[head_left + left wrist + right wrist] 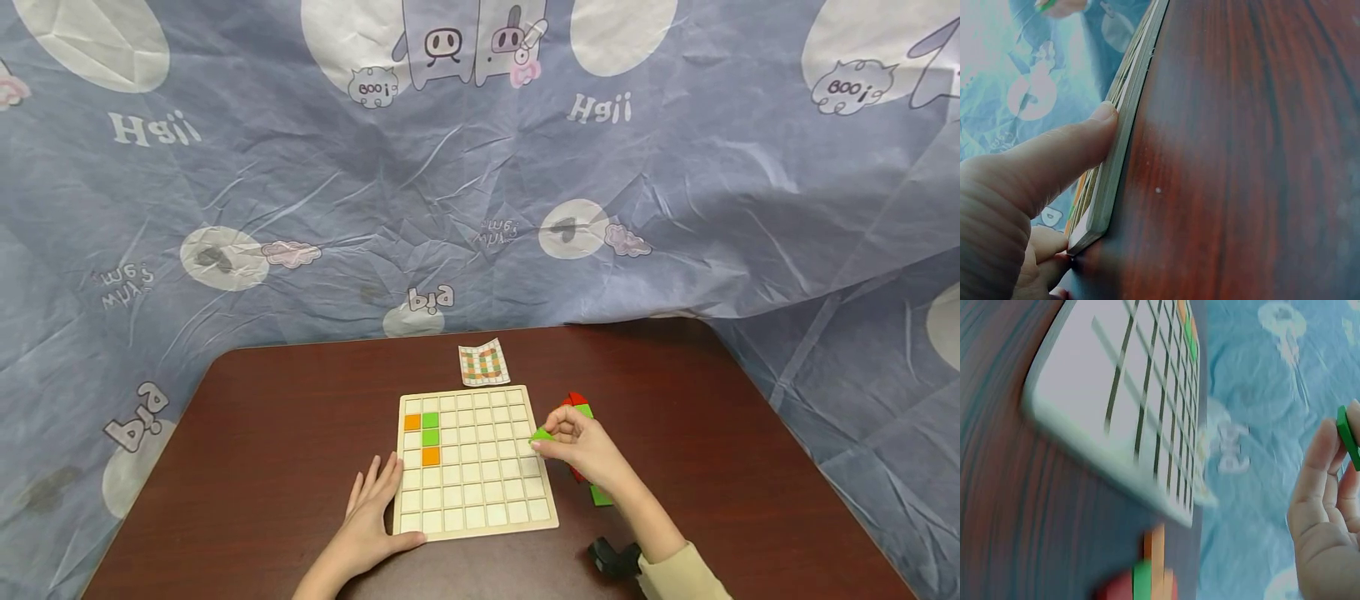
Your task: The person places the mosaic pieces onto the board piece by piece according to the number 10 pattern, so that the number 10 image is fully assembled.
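A pale wooden grid board [551, 508] lies on the dark table. Two orange tiles [431, 456] and two green tiles [430, 437] sit in cells at its left side. My left hand [366, 521] rests at the board's near left corner, thumb on the near edge and fingers spread along the left side. In the left wrist view the thumb [1079, 147] presses the board's rim. Over the board's right edge, my right hand [585, 446] pinches a green tile [541, 434] between thumb and fingers. That tile [1346, 434] appears thin and edge-on in the right wrist view.
A card with a printed coloured grid [483, 364] lies beyond the board. Red tiles [576, 398] and green tiles [601, 496] lie to the right, partly hidden by my right hand. A black object [615, 558] is beside the right sleeve. A patterned cloth [450, 208] hangs behind the table.
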{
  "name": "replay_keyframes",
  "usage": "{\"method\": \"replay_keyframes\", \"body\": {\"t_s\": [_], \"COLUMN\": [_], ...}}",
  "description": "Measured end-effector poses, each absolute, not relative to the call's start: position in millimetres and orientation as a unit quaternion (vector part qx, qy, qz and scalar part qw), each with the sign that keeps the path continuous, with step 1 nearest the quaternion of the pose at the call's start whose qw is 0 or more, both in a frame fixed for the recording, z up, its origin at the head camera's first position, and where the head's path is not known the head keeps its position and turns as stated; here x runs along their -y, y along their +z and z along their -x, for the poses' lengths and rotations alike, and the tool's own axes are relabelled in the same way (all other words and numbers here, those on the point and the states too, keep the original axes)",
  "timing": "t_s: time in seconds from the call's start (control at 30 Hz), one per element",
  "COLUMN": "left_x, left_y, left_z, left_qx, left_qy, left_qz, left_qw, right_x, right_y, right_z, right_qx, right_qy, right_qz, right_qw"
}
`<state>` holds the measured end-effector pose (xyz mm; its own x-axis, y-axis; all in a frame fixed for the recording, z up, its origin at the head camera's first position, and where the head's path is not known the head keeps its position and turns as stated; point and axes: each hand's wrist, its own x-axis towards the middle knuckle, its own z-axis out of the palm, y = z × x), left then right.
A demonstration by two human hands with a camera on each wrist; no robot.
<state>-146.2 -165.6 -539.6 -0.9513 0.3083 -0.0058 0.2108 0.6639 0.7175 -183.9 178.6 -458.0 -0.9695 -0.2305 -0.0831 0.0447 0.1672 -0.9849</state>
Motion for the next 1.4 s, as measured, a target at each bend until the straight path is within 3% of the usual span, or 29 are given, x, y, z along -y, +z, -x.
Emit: {"method": "replay_keyframes", "body": {"t_s": [0.2, 0.6, 1.4], "left_x": [164.4, 163.5, 165.8], "left_y": [-539.4, -540.6, -539.8], "left_z": [147.1, 146.3, 145.9], "left_qx": [-0.910, -0.912, -0.911], "left_qy": [0.382, 0.379, 0.382], "left_qz": [-0.136, -0.151, -0.147], "left_qw": [0.084, 0.053, 0.054], "right_x": [-138.8, -87.7, -32.2], "right_y": [-467.2, -477.7, -496.8], "right_z": [192.3, 201.9, 199.3], "right_qx": [-0.732, -0.733, -0.885], "right_qy": [-0.666, -0.658, -0.437], "right_qz": [0.074, 0.086, 0.136], "right_qw": [0.125, 0.151, 0.085]}}
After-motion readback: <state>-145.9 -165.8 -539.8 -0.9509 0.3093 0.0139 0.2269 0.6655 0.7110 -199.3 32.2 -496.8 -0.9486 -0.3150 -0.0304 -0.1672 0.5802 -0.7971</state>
